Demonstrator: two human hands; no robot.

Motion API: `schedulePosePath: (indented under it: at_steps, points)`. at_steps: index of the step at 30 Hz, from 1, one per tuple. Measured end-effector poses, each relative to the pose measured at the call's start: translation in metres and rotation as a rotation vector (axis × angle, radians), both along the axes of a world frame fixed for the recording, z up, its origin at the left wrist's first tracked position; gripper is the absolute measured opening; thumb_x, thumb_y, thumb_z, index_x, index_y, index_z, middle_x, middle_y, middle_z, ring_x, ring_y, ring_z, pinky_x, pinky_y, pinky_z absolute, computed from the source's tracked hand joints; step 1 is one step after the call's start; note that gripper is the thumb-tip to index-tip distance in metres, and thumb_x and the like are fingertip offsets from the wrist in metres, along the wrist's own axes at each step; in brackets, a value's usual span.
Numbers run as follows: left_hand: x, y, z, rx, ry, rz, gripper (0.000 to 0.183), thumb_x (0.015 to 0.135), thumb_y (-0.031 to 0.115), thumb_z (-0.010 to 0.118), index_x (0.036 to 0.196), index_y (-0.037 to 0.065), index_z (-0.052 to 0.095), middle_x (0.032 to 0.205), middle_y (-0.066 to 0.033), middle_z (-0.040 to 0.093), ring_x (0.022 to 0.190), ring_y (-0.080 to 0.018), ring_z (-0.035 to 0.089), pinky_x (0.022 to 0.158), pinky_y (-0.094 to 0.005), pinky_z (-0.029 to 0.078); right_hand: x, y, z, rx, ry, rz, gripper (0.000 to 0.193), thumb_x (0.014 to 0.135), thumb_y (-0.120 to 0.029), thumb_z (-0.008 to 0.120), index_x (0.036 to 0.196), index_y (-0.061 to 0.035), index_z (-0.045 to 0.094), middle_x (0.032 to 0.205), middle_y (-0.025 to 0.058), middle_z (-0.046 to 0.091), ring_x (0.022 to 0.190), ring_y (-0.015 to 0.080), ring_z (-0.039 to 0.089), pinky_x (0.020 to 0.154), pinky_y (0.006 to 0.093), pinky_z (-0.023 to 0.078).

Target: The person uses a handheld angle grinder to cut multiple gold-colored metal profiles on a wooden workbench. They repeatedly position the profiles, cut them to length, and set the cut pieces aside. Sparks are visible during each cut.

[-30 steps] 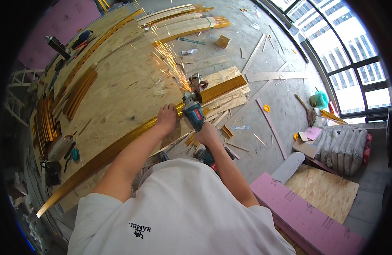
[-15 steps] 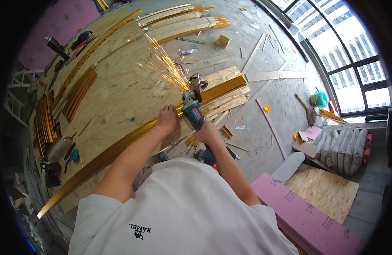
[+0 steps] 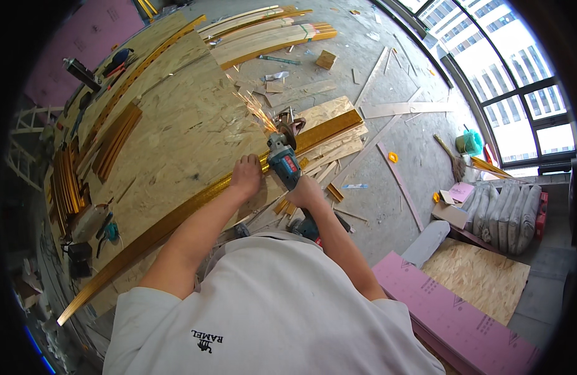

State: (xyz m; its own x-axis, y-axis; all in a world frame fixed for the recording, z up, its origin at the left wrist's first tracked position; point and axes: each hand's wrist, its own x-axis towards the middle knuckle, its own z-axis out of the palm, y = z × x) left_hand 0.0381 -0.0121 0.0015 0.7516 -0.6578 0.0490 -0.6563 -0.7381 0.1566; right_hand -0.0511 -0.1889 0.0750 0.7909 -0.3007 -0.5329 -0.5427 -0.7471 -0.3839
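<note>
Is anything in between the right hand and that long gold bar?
Yes, the grinder: the right hand grips it, with its front end at the gold bar. I see nothing else between them.

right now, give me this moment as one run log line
left hand: resting on gold strip | right hand: gripping angle grinder | sparks: flying from grinder head toward upper left

the angle grinder (image 3: 285, 164) is teal-blue with a silver-grey head and red label, the trim strip (image 3: 329, 130) glossy gold, the sparks (image 3: 257, 110) orange; the oriented strand board (image 3: 176, 128) is flaky, mottled tan, the foam board (image 3: 448, 304) pink with dark print, the t-shirt (image 3: 273, 300) off-white.
</note>
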Motion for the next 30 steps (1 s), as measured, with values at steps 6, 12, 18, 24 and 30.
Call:
schedulePosePath:
  at_steps: [6, 12, 18, 24, 30]
  points:
    - [0.001, -0.002, -0.001, 0.006, 0.012, 0.010, 0.028, 0.079, 0.017, 0.063, 0.101, 0.000, 0.061, 0.101, -0.0131, 0.054, 0.100, -0.0299, 0.053, 0.085, -0.0394, 0.044, 0.001, 0.000, 0.005, -0.006, -0.001, 0.026, 0.030, 0.068, -0.013, 0.064, 0.090, 0.0071, 0.070, 0.096, 0.0282, 0.068, 0.095, 0.0413, 0.066, 0.084, 0.0443, 0.054]
    - [0.002, -0.001, 0.003, 0.041, 0.070, 0.022, 0.044, 0.078, 0.028, 0.071, 0.109, 0.000, 0.059, 0.107, -0.0134, 0.055, 0.104, -0.0309, 0.054, 0.088, -0.0404, 0.046, -0.006, 0.002, 0.001, 0.018, -0.065, -0.025, 0.031, 0.068, -0.011, 0.064, 0.090, 0.0111, 0.068, 0.094, 0.0311, 0.067, 0.094, 0.0433, 0.066, 0.083, 0.0460, 0.054]
    - [-0.001, -0.002, 0.005, 0.053, 0.055, 0.018, 0.039, 0.079, 0.026, 0.070, 0.107, 0.000, 0.060, 0.107, -0.0134, 0.054, 0.104, -0.0304, 0.053, 0.088, -0.0400, 0.045, -0.016, 0.003, -0.013, 0.018, -0.110, -0.050, 0.030, 0.067, -0.010, 0.065, 0.090, 0.0102, 0.066, 0.093, 0.0314, 0.067, 0.092, 0.0441, 0.066, 0.082, 0.0463, 0.054]
    - [0.001, -0.003, 0.004, 0.082, 0.071, 0.035, 0.047, 0.078, 0.028, 0.071, 0.114, 0.000, 0.056, 0.111, -0.0130, 0.054, 0.106, -0.0303, 0.053, 0.088, -0.0410, 0.046, -0.023, -0.001, -0.021, 0.027, -0.102, -0.053, 0.037, 0.066, -0.020, 0.067, 0.089, 0.0095, 0.067, 0.092, 0.0302, 0.067, 0.091, 0.0435, 0.066, 0.081, 0.0460, 0.054]
    - [0.001, -0.002, 0.003, 0.119, 0.043, 0.020, 0.043, 0.081, 0.029, 0.069, 0.110, -0.001, 0.058, 0.107, -0.0131, 0.054, 0.105, -0.0291, 0.053, 0.087, -0.0393, 0.046, -0.027, 0.003, -0.006, 0.018, -0.076, -0.037, 0.031, 0.066, -0.010, 0.066, 0.090, 0.0089, 0.066, 0.092, 0.0293, 0.068, 0.090, 0.0419, 0.068, 0.080, 0.0449, 0.055]
